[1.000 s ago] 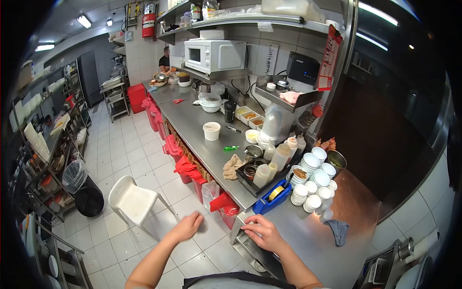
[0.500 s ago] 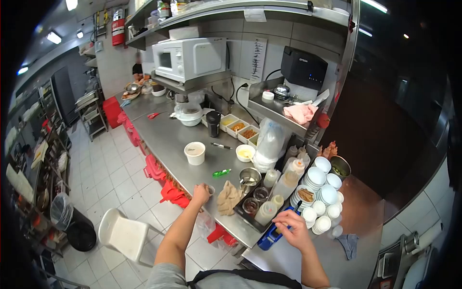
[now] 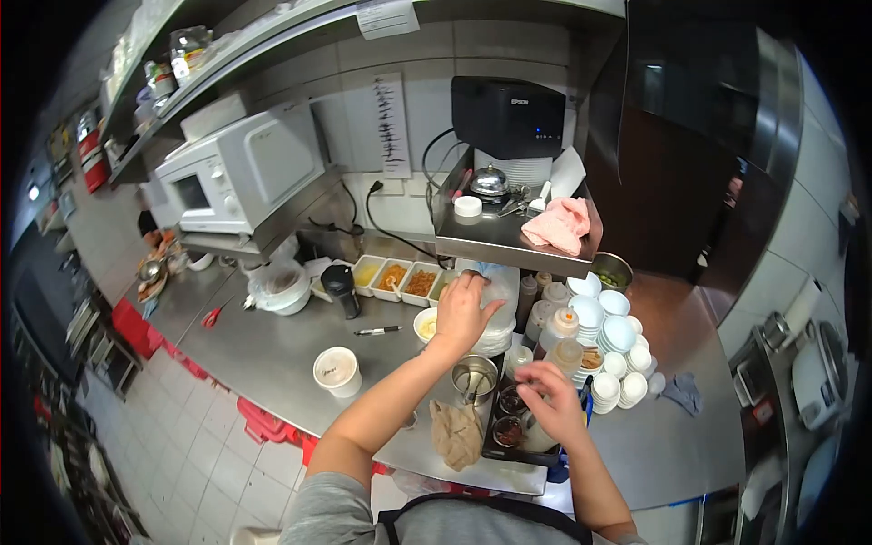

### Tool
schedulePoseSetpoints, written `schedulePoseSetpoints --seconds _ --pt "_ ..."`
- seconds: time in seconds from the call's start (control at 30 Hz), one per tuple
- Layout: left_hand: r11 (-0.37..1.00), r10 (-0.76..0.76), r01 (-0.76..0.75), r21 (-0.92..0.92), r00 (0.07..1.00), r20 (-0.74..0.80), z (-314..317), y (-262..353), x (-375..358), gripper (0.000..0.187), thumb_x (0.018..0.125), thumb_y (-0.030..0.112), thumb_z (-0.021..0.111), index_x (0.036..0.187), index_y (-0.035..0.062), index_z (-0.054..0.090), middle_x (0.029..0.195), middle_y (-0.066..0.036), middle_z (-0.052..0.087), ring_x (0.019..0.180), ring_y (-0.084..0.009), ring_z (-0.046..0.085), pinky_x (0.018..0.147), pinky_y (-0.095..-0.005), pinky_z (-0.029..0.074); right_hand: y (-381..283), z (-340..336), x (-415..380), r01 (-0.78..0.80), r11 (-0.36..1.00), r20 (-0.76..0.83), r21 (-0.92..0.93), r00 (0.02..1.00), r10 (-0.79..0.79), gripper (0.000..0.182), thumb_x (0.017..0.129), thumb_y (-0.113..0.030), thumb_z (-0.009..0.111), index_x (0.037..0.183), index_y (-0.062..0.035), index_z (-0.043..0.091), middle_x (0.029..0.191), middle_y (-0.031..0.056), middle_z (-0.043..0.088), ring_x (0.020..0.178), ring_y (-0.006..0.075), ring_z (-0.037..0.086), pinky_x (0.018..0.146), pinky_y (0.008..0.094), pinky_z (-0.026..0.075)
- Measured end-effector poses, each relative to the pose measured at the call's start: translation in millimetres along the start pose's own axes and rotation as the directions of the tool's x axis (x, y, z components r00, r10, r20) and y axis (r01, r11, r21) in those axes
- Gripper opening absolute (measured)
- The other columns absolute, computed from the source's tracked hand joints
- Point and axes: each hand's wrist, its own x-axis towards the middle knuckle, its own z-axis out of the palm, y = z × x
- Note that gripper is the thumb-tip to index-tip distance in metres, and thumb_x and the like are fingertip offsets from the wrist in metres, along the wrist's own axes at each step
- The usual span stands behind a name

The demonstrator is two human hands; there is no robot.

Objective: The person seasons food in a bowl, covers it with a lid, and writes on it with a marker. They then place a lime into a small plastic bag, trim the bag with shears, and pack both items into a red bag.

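My left hand [image 3: 463, 313] is stretched out over the stack of clear plastic lids or bags [image 3: 495, 318], fingers apart and empty. Its fingertips overlap the plastic, and contact cannot be made out. Over the black tray [image 3: 522, 451] of squeeze bottles and dark sauce cups, my right hand [image 3: 552, 406] hangs with loosely bent, spread fingers and nothing in them. A steel pot [image 3: 474, 377] and a crumpled brown cloth [image 3: 456, 434] sit left of the tray. White bowls and cups [image 3: 618, 334] are stacked to its right.
On the steel counter [image 3: 272, 363] stand a lidded white tub [image 3: 337, 371], a pen [image 3: 378, 331], a black cup [image 3: 341, 291] and food trays [image 3: 391, 280]. Above are a microwave [image 3: 241, 173] and a low shelf [image 3: 509, 243] with a printer [image 3: 509, 118] and pink cloth [image 3: 559, 225].
My left hand has moved from the small cup at the counter's front edge up to the plastic stack. My right hand has shifted slightly up and left. The view has turned right.
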Motion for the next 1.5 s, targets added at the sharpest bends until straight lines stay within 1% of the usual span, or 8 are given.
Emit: schedulePoseSetpoints --seconds 0.13,0.33,0.5,0.6,0.77,1.07,1.33,1.5 --pt "0.974 0.201 -0.206 -0.092 0.978 -0.064 -10 -6 9 0.028 0.072 0.018 0.075 0.094 0.0068 0.063 0.095 -0.011 0.059 0.087 -0.0310 0.058 0.077 -0.0403 0.046 79 63 28 -0.177 0.946 -0.064 0.270 0.978 0.201 0.056 0.081 -0.004 0.065 0.130 0.0044 0.040 0.130 0.0166 0.039 0.114 0.0255 0.050 0.083 0.0314 0.050" --pt "0.905 0.378 -0.338 -0.257 0.917 0.124 -11 -22 38 0.018 0.076 0.013 0.069 0.089 0.0017 0.064 0.084 -0.015 0.065 0.078 -0.0341 0.063 0.069 -0.0412 0.049 90 95 78 -0.169 0.968 -0.452 -0.186 0.889 0.068 0.085 0.076 -0.008 0.069 0.141 0.0023 0.015 0.141 0.0253 0.022 0.127 0.0387 0.035 0.091 0.0375 0.047" --pt "0.877 0.152 -0.158 -0.453 0.987 -0.049 -6 -23 46 0.012 0.084 0.003 0.057 0.094 0.0001 0.061 0.090 -0.018 0.065 0.078 -0.0297 0.065 0.069 -0.0384 0.051 114 102 101 -0.186 0.949 -0.537 -0.255 0.844 0.021 0.101 0.071 -0.018 0.074 0.140 0.0114 0.005 0.145 0.0317 0.013 0.135 0.0437 0.018 0.113 0.0450 0.014" --pt "0.121 -0.484 0.521 -0.845 0.774 0.408 10 -25 46 0.013 0.090 0.009 0.056 0.102 0.0030 0.058 0.089 -0.011 0.065 0.074 -0.0215 0.065 0.068 -0.0301 0.052 125 108 109 -0.279 0.946 -0.591 -0.164 0.796 0.133 0.103 0.071 -0.019 0.075 0.140 0.0103 0.006 0.145 0.0313 0.015 0.135 0.0442 0.018 0.112 0.0450 0.016" --pt "-0.679 -0.375 0.170 -0.714 0.756 0.537 31 -45 58 0.014 0.095 0.010 0.048 0.104 0.0016 0.054 0.092 -0.007 0.060 0.083 -0.0181 0.061 0.068 -0.0276 0.055 121 116 112 -0.423 0.883 -0.630 -0.202 0.747 0.214 0.104 0.069 -0.020 0.077 0.143 -0.0006 0.008 0.141 0.0279 0.026 0.131 0.0424 0.027 0.107 0.0517 0.022" --pt "-0.515 -0.628 -0.091 -0.852 0.717 0.303 -52 -152 91 0.040 0.102 0.030 0.026 0.116 -0.0021 0.046 0.113 -0.016 0.056 0.106 -0.0248 0.056 0.096 -0.0403 0.045 144 125 107 -0.376 0.861 -0.661 -0.343 0.748 0.063 0.100 0.069 -0.018 0.077 0.142 0.0019 0.012 0.135 0.0285 0.034 0.124 0.0434 0.034 0.103 0.0511 0.026" --pt "-0.374 -0.563 0.214 -0.902 0.721 0.404 -103 -271 46 0.025 0.100 0.024 0.039 0.097 0.0032 0.052 0.084 -0.009 0.058 0.077 -0.0222 0.058 0.070 -0.0368 0.051 29 197 119 0.152 0.666 -0.348 -0.730 0.756 -0.554 0.097 0.069 -0.020 0.076 0.145 -0.0094 0.017 0.145 0.0270 0.015 0.133 0.0413 0.020 0.106 0.0481 0.021" --pt "-0.342 -0.578 0.347 -0.873 0.655 0.487 -134 -239 2 0.046 0.091 0.042 0.055 0.117 0.0106 0.033 0.122 -0.014 0.041 0.106 -0.0300 0.050 0.085 -0.0427 0.048 21 245 160 0.237 0.765 -0.244 -0.599 0.856 -0.456 0.007 0.081 -0.010 0.063 0.080 -0.0031 0.061 0.078 0.0090 0.059 0.076 0.0314 0.058 0.076 0.0448 0.043"
